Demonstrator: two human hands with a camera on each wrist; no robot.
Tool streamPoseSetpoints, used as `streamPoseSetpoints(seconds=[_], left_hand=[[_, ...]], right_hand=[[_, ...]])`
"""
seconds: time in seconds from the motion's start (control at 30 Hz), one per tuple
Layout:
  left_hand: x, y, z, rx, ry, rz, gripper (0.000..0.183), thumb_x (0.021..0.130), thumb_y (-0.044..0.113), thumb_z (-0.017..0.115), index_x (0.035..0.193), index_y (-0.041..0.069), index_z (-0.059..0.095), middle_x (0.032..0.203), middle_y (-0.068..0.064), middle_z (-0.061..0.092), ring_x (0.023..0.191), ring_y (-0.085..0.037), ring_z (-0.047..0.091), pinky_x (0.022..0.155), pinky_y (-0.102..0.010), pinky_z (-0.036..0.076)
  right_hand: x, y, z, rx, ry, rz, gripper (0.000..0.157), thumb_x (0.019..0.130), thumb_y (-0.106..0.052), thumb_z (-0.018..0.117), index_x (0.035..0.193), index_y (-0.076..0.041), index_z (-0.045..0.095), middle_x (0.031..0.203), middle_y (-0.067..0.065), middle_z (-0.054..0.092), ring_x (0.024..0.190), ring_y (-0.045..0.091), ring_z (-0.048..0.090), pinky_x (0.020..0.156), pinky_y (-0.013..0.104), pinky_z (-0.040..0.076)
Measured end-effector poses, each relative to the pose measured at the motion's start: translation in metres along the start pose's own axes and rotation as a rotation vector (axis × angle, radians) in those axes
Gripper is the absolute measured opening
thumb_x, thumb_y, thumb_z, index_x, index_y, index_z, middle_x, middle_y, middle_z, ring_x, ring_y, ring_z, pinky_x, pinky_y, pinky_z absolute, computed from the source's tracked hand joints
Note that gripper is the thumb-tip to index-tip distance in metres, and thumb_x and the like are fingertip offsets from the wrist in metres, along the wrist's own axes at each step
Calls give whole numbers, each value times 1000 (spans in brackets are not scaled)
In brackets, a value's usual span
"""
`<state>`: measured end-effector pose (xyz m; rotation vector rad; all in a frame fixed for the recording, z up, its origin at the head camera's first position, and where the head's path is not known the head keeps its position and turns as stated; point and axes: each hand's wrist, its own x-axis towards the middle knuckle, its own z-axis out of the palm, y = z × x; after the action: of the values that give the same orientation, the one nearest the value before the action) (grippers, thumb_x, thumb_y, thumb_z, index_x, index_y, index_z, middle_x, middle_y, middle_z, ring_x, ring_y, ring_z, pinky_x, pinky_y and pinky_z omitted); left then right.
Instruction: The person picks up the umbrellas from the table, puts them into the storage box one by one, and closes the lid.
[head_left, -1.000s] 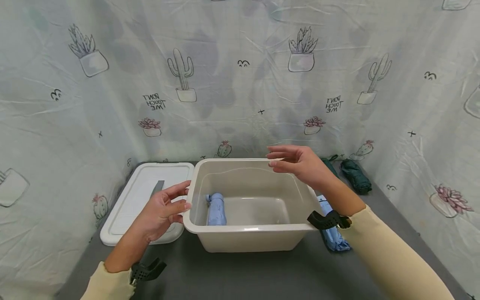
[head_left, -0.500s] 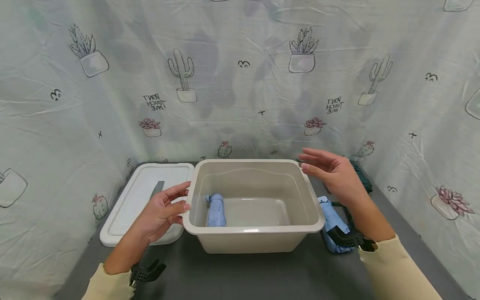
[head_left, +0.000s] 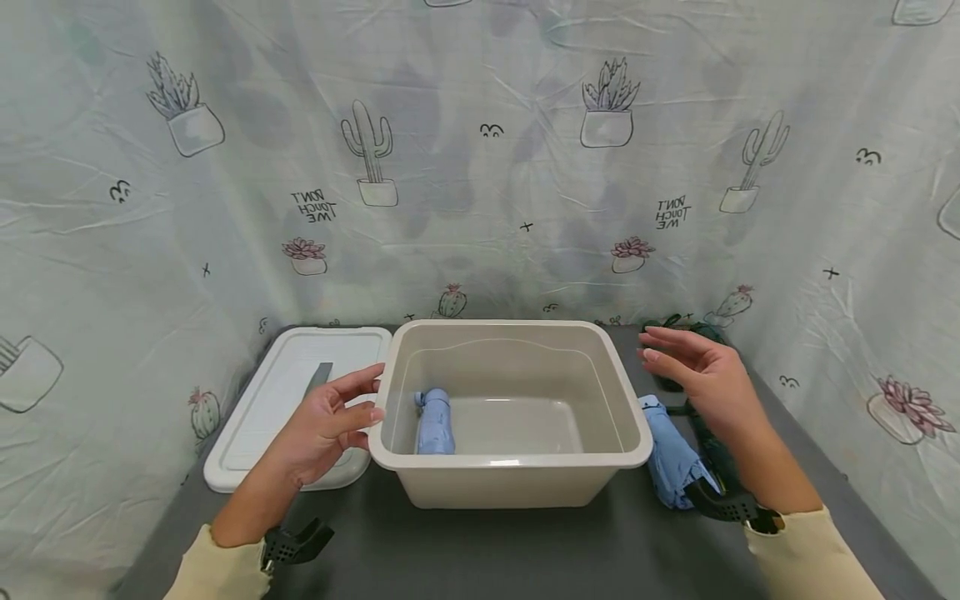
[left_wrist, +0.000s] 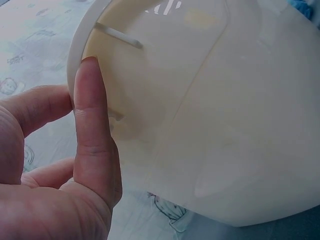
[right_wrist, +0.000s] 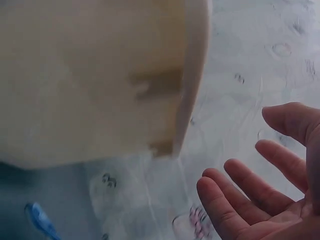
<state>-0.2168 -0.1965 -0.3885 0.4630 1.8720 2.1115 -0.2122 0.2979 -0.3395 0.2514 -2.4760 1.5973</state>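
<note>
A beige plastic storage bin (head_left: 517, 482) stands in the middle of the table. My left hand (head_left: 330, 425) grips its left rim, thumb and fingers meeting the edge, as the left wrist view also shows. Inside the bin, against the left side, lies a light blue folded umbrella (head_left: 435, 423). Right of the bin, my right hand (head_left: 697, 379) hovers with nothing in it, fingers loosely spread, apart from the rim in the right wrist view. Nearest to it are another blue folded umbrella (head_left: 671, 454) and dark green folded umbrellas (head_left: 716, 446), partly hidden by the hand and forearm.
A white lid (head_left: 258, 417) with a grey strip lies left of the bin, partly behind the left hand. The grey tabletop (head_left: 480, 554) ends at a patterned curtain (head_left: 480, 167) behind and on both sides.
My right hand has moved from over the bin's back right corner out to the right and lower, past the rim. The left hand has kept its grip on the bin.
</note>
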Motion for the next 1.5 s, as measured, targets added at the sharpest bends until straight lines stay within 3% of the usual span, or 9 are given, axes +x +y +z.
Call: streamPoseSetpoints(seconds=[0.43, 0.9, 1.0, 1.1, 1.17, 1.27, 1.33, 1.43, 1.5], left_hand=[[0, 0, 1, 7, -1, -1, 68, 98, -1, 63, 158, -2, 32, 129, -16, 51, 106, -28, 72, 75, -47, 64], [1, -1, 0, 9, 0, 8, 66, 98, -1, 63, 157, -1, 34, 129, -15, 51, 105, -28, 72, 74, -47, 64], [1, -2, -1, 11, 4, 12, 66, 98, 0, 63, 157, -1, 34, 128, -15, 52, 105, -28, 72, 74, -46, 64], [1, -1, -2, 2, 4, 13, 66, 98, -1, 63, 157, -2, 33, 128, -15, 52, 104, -28, 72, 73, -46, 64], [1, 0, -2, -7, 3, 13, 66, 98, -1, 63, 157, -2, 33, 127, -15, 52, 104, -27, 73, 73, -45, 64], [2, 1, -2, -18, 1, 15, 65, 98, -2, 63, 157, -2, 34, 126, -14, 52, 103, -27, 73, 73, -45, 64], [2, 2, -2, -20, 0, 14, 65, 98, -2, 63, 156, -2, 35, 126, -15, 52, 104, -28, 73, 73, -46, 64], [3, 4, -2, -22, 2, 10, 65, 98, -2, 63, 156, -2, 35, 127, -15, 52, 104, -29, 73, 73, -47, 64], [4, 5, -2, -22, 2, 7, 65, 98, -2, 63, 156, -2, 35, 127, -16, 52, 105, -29, 72, 74, -48, 64]], right_hand=[[-18, 46, -19, -127, 66, 123, 51, 100, -39, 65, 141, -9, 61, 120, -28, 67, 102, -11, 65, 83, 5, 48], [-34, 87, -39, -233, 78, 222, 57, 99, -45, 65, 142, -8, 60, 115, -36, 57, 103, -20, 51, 78, 7, 47], [-36, 95, -44, -288, 66, 236, 59, 98, -47, 65, 143, -9, 60, 123, -29, 59, 111, -11, 54, 81, 14, 50], [-37, 103, -49, -356, 49, 239, 59, 97, -49, 66, 143, -12, 61, 134, -12, 62, 121, 9, 59, 82, 19, 54], [-38, 109, -53, -397, 42, 216, 58, 96, -48, 68, 142, -12, 62, 140, -1, 62, 122, 4, 58, 82, 16, 55], [-39, 116, -59, -419, 41, 173, 56, 96, -45, 70, 139, -9, 64, 145, 2, 60, 118, -18, 47, 82, 6, 50], [-39, 119, -62, -433, 29, 164, 56, 95, -43, 71, 139, -8, 64, 150, 7, 56, 118, -21, 42, 82, 3, 48], [-38, 121, -66, -437, -18, 193, 59, 96, -40, 72, 140, -3, 61, 155, 22, 48, 140, 18, 50, 95, 31, 58], [-37, 123, -69, -444, -63, 231, 62, 96, -40, 71, 142, -2, 59, 154, 32, 43, 138, 49, 46, 97, 55, 55]])
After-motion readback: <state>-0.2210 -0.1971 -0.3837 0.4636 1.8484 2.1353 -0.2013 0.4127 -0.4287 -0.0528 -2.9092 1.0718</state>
